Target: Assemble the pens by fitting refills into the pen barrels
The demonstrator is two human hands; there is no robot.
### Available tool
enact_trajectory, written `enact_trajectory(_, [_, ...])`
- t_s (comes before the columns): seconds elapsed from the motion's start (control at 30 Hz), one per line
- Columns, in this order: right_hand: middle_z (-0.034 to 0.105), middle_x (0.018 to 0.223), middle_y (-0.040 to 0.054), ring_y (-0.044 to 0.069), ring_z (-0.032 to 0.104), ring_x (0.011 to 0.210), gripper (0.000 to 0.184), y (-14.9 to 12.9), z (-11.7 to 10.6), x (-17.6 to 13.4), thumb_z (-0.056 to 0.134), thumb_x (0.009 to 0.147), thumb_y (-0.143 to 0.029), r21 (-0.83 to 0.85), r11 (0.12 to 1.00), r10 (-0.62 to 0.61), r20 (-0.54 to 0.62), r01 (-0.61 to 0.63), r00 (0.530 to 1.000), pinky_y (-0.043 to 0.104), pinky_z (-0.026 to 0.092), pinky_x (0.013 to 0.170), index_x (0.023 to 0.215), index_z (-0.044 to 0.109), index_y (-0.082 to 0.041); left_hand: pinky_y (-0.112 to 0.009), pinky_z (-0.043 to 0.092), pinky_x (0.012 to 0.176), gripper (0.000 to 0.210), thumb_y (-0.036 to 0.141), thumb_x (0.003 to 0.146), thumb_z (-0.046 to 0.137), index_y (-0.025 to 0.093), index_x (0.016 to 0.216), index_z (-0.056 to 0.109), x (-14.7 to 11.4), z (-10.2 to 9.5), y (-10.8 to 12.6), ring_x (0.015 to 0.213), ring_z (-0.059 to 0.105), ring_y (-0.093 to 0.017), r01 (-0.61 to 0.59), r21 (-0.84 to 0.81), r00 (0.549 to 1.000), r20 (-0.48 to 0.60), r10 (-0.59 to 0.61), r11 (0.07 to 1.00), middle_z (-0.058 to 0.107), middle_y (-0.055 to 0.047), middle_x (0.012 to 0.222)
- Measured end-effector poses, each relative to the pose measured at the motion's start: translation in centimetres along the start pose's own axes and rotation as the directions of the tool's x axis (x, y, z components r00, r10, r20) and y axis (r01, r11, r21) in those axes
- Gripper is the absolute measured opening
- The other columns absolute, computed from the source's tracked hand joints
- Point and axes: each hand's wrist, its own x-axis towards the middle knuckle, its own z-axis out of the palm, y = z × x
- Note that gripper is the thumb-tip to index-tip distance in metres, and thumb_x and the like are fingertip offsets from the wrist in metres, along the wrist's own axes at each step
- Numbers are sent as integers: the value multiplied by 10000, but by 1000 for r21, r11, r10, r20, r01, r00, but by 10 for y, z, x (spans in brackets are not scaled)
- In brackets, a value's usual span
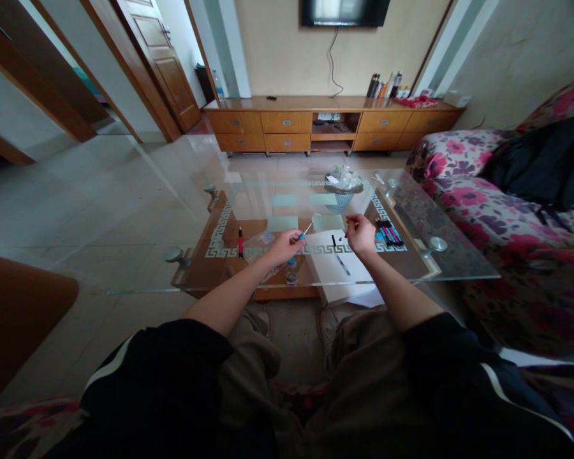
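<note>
My left hand (287, 247) is closed on a slim pen part (303, 235) with a blue end and a thin light tip pointing up and right. To its right, my right hand (361, 234) is pinched around a small dark piece (347, 234), too small to name. Between and below the hands, a black pen piece (333, 240) and a thin dark-and-clear pen part (343, 264) lie over white paper (323, 271). Beside my right hand, several red, blue and black pens (389, 234) lie in a row. One red-and-black pen (240, 242) lies left of my left hand.
The glass coffee table (459, 264) has metal knobs (438, 244) at its corners. A clear bottle (291, 272) with a blue cap shows near its front edge. A basket (340, 201) filled with pale wrappings appears toward the back. A flowered sofa (478, 207) borders the right.
</note>
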Motion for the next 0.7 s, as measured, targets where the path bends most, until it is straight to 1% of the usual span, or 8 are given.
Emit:
enact_trajectory(0.07, [687,1040,149,276,618,972,282,3,-2,-1,473,865,-192,-116,992,-52,21,54,998,390,471,930,1026,696,-133,-255,503,650,172,296,852,614,140,923,617,0,0,1,678,638,-141,3,2,1000,-3,-3,1000,663,-32,784])
enact_trajectory(0.13, [657,1079,168,307,572,1037,291,5,-3,-2,493,832,-174,-220,969,-97,74,111,993,414,447,966,1024,706,-121,-254,506,657,174,298,854,614,140,928,619,-1,0,2,685,636,-139,4,0,1000,1,-4,1000,665,-31,786])
enact_trajectory(0.2, [634,1099,171,320,539,1056,312,5,-2,-3,500,819,-166,-284,948,-120,110,146,987,427,437,973,1044,712,-125,-251,507,657,172,296,854,614,141,928,620,-1,0,3,682,632,-135,8,-4,1000,6,-8,1000,663,-29,783])
enact_trajectory(0.27, [619,1098,159,317,520,1049,319,5,-2,-3,502,819,-169,-324,933,-125,120,158,985,433,435,962,1049,722,-143,-248,506,651,165,293,854,613,141,920,619,-1,0,3,674,628,-131,13,-7,1000,11,-13,1000,660,-27,775])
enact_trajectory(0.33, [601,1111,153,324,497,1056,305,4,-2,-4,515,820,-185,-364,918,-120,126,158,985,455,430,947,1030,734,-161,-245,505,643,166,293,854,613,140,918,619,-2,0,4,670,628,-130,18,-12,1000,10,-18,1000,661,-28,778])
enact_trajectory(0.43, [555,1212,168,368,440,1124,275,0,-4,-7,539,838,-229,-415,893,-114,168,175,979,511,405,926,1017,741,-175,-240,502,637,176,301,850,621,138,915,619,-2,0,5,673,627,-129,19,-10,1000,3,-19,1000,665,-31,789])
enact_trajectory(0.57, [470,1365,168,411,358,1226,311,-10,-5,-13,542,875,-298,-467,850,-107,301,244,948,553,357,951,1109,724,-202,-236,504,636,186,316,849,628,138,905,622,-1,0,3,668,624,-127,16,-9,1000,9,-16,1000,664,-29,778])
enact_trajectory(0.7, [387,1461,135,412,308,1289,378,-18,-2,-16,510,901,-328,-542,797,-18,419,266,908,581,311,989,1234,675,-265,-235,508,639,159,282,845,627,139,913,638,-1,1,1,672,628,-129,10,10,1000,-7,-10,1000,670,-31,778])
